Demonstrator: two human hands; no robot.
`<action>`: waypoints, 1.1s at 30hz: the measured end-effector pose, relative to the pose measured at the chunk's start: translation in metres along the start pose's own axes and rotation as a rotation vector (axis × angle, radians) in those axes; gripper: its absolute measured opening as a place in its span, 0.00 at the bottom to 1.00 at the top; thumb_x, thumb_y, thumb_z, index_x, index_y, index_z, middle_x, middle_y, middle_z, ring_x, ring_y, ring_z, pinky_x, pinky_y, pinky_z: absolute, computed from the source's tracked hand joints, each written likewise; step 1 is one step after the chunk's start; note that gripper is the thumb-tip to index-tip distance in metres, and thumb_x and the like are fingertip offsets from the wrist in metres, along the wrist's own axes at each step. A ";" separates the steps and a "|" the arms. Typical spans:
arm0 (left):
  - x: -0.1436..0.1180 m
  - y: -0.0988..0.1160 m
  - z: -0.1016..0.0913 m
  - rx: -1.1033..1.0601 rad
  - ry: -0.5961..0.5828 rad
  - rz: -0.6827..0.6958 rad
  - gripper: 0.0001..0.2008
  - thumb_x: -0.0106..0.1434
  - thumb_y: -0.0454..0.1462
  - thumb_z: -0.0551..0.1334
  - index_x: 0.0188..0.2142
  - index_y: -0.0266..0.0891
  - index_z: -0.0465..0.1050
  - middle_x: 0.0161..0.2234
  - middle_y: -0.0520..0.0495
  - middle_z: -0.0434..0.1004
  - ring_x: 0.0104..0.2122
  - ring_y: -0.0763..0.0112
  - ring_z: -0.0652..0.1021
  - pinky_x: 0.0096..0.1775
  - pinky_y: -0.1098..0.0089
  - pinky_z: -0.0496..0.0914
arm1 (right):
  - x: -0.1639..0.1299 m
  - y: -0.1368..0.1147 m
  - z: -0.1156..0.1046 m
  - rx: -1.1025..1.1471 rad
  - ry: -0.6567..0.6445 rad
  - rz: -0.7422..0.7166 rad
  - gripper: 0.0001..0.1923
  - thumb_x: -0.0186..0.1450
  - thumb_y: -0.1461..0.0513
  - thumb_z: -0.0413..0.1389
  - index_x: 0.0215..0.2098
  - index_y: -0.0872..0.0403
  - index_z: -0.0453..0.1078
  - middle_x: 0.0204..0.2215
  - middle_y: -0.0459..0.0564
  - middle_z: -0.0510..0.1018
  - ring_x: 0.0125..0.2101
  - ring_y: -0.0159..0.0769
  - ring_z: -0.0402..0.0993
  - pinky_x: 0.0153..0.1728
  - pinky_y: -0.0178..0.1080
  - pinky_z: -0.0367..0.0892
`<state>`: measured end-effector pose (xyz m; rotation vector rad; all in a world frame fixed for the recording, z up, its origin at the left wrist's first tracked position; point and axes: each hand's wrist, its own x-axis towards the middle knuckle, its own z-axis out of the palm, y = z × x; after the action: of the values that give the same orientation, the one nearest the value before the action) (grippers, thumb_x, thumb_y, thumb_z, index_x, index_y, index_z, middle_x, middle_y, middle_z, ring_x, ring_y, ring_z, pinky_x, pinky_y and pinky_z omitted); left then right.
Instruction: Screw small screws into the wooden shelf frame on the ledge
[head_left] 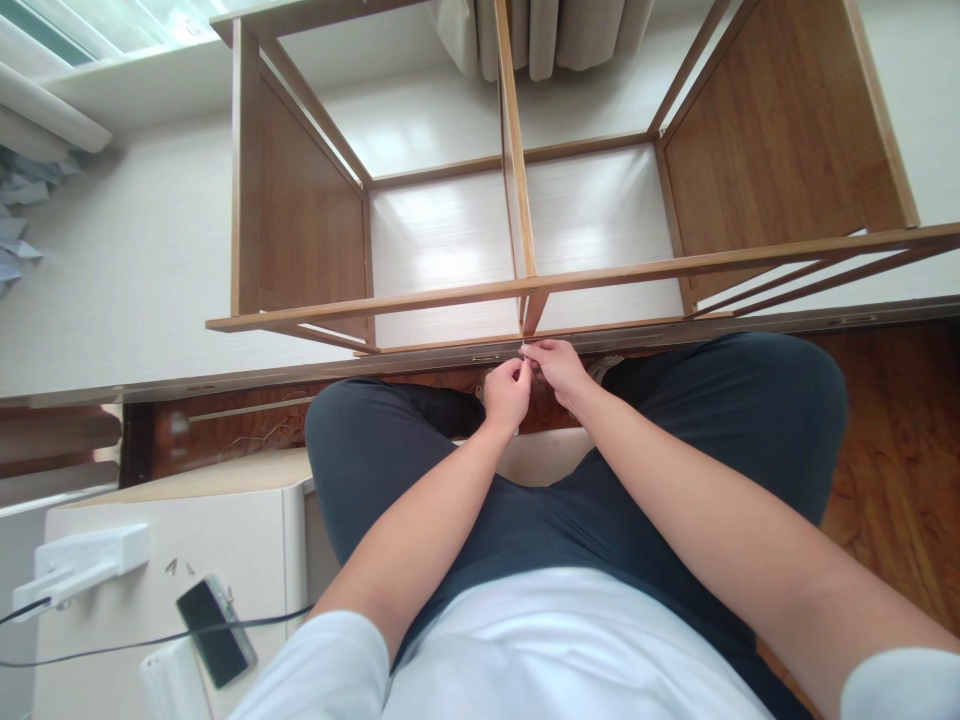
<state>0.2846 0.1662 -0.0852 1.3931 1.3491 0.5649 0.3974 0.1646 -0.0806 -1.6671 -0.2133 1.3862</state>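
Note:
My left hand [507,392] and my right hand [556,366] meet fingertip to fingertip just below the front rail of a wooden shelf frame [525,285] lying on the white floor. Both pinch something very small between them, too small to identify. The hands hover over my crossed legs in dark trousers, right under the joint where the frame's centre divider [514,150] meets the front rail.
A white cabinet [172,540] stands at lower left, carrying a phone [215,632], a power strip [82,565] with a cable, and small screws [178,567]. Dark wooden flooring lies to the right. Curtains [540,35] hang beyond the frame.

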 end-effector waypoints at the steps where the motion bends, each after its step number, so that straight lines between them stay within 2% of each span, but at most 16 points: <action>1: 0.000 0.002 -0.001 0.015 0.008 -0.005 0.15 0.65 0.40 0.61 0.21 0.41 0.71 0.21 0.52 0.68 0.26 0.70 0.66 0.32 0.71 0.55 | -0.001 -0.001 0.000 -0.003 0.000 0.000 0.07 0.53 0.61 0.64 0.24 0.57 0.75 0.17 0.42 0.70 0.21 0.28 0.65 0.24 0.33 0.62; 8: -0.001 0.011 -0.002 0.180 0.036 -0.005 0.16 0.64 0.39 0.62 0.20 0.42 0.70 0.21 0.50 0.68 0.25 0.67 0.66 0.31 0.69 0.52 | 0.001 0.000 0.000 -0.004 0.012 -0.010 0.07 0.52 0.61 0.65 0.24 0.58 0.75 0.18 0.43 0.72 0.23 0.30 0.66 0.26 0.34 0.63; 13: 0.002 0.005 -0.002 0.234 -0.004 0.011 0.16 0.66 0.41 0.60 0.22 0.41 0.73 0.22 0.50 0.71 0.26 0.68 0.68 0.32 0.69 0.56 | 0.003 0.003 0.000 0.010 0.002 -0.009 0.08 0.52 0.61 0.65 0.25 0.58 0.74 0.16 0.42 0.70 0.22 0.29 0.65 0.25 0.33 0.62; 22: 0.009 -0.014 0.001 -0.143 -0.127 -0.010 0.20 0.66 0.48 0.60 0.24 0.38 0.74 0.19 0.53 0.68 0.23 0.72 0.68 0.30 0.71 0.61 | 0.005 0.005 0.001 0.053 -0.010 -0.021 0.08 0.54 0.63 0.65 0.22 0.56 0.71 0.14 0.41 0.68 0.18 0.28 0.63 0.21 0.32 0.61; 28: 0.009 -0.018 0.005 -0.419 -0.207 -0.130 0.23 0.62 0.55 0.63 0.25 0.37 0.73 0.19 0.53 0.66 0.20 0.76 0.63 0.26 0.72 0.58 | 0.004 0.006 0.000 0.014 -0.014 -0.028 0.09 0.54 0.61 0.66 0.24 0.56 0.70 0.12 0.39 0.66 0.14 0.28 0.61 0.17 0.33 0.58; 33: 0.008 -0.017 0.005 -0.497 -0.229 -0.179 0.24 0.60 0.57 0.65 0.26 0.37 0.72 0.19 0.54 0.65 0.20 0.77 0.63 0.25 0.73 0.57 | 0.003 0.007 0.000 0.022 -0.041 -0.025 0.09 0.55 0.60 0.65 0.24 0.55 0.69 0.10 0.39 0.65 0.13 0.29 0.61 0.16 0.34 0.60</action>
<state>0.2845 0.1684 -0.1044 0.8924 1.0444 0.5557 0.3959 0.1625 -0.0881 -1.6137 -0.2401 1.4003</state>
